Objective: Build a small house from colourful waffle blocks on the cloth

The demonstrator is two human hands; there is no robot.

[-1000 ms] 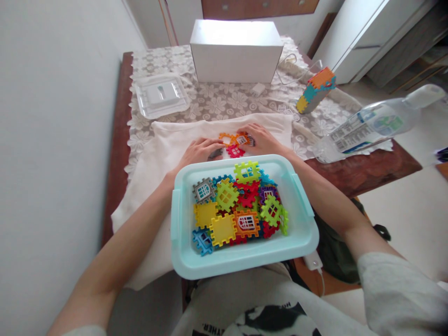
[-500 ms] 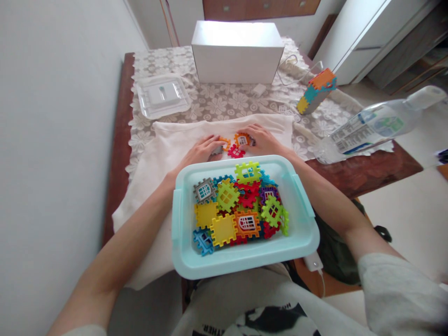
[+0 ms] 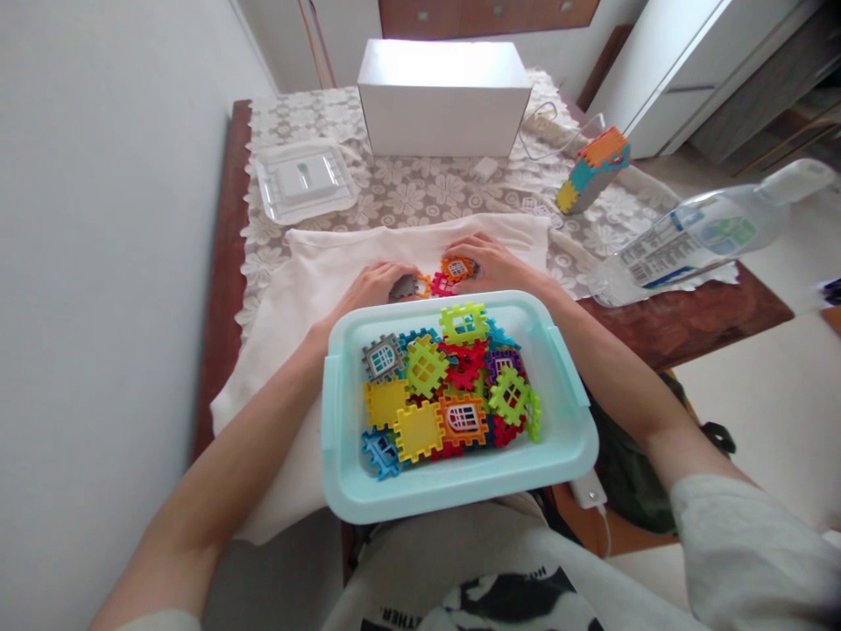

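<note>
On the white cloth (image 3: 328, 263), beyond the box, my left hand (image 3: 376, 286) has its fingers closed on a grey interlocking block (image 3: 403, 287). An orange block (image 3: 421, 286) lies against the grey one; whether they are joined I cannot tell. Opposite, my right hand (image 3: 490, 265) grips an orange window block (image 3: 458, 268), with something dark at its far side partly hidden by the fingers. Between the hands is a red window block (image 3: 441, 285), touching or close to both orange ones. The lower parts of these pieces are hidden by the box rim.
A light-blue plastic box (image 3: 460, 499) of colourful interlocking blocks stands nearest me. Farther off are a clear plastic lid (image 3: 306, 182), a white box (image 3: 447, 118) and a built block shape (image 3: 593, 171). A clear bottle (image 3: 703, 232) stands at the right.
My left hand has turned and shifted slightly left, showing more of the grey block. The orange block beside it sits lower. The right hand's orange window block has tilted and moved a little right.
</note>
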